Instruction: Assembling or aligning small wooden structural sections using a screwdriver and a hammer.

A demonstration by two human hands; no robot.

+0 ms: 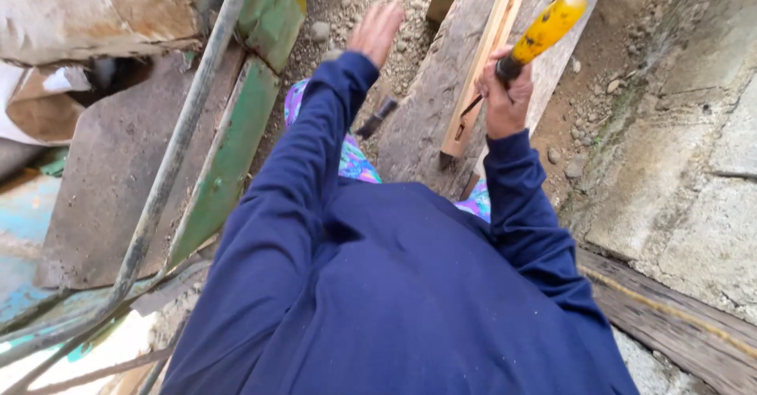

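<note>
Right hand (505, 95) gripping yellow tool handle (548, 26) above far plank (430, 103); left hand (376, 31) flat, fingers together, over gravel (347, 9)

Right hand (505, 99) gripping yellow-handled tool (544, 31)

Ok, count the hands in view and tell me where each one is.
2. The left hand is stretched out open over the gravel, holding nothing. The right hand is closed around the tool with the yellow handle, above the wooden planks. No other person's hand shows.
</note>
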